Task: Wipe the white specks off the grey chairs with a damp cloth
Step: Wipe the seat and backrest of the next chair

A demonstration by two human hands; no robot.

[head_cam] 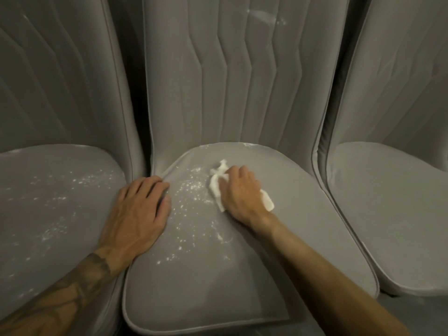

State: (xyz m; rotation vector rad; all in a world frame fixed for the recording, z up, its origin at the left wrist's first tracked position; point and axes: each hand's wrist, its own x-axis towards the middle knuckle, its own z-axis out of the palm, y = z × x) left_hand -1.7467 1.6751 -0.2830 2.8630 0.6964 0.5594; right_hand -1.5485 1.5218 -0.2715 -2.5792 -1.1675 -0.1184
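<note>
Right hand [238, 190] curled round white cloth [215, 186]; left hand [143, 209] flat, fingers straight, on middle seat [303, 214] edge. Specks [191, 187] lie between hands, just left of cloth, band running back-to-front

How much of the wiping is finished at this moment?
Looks done: the right seat looks clean. In hand: the right hand holds the cloth on the middle seat, specks beside it. Left: the speckled left seat and a smear on the middle backrest.
</note>
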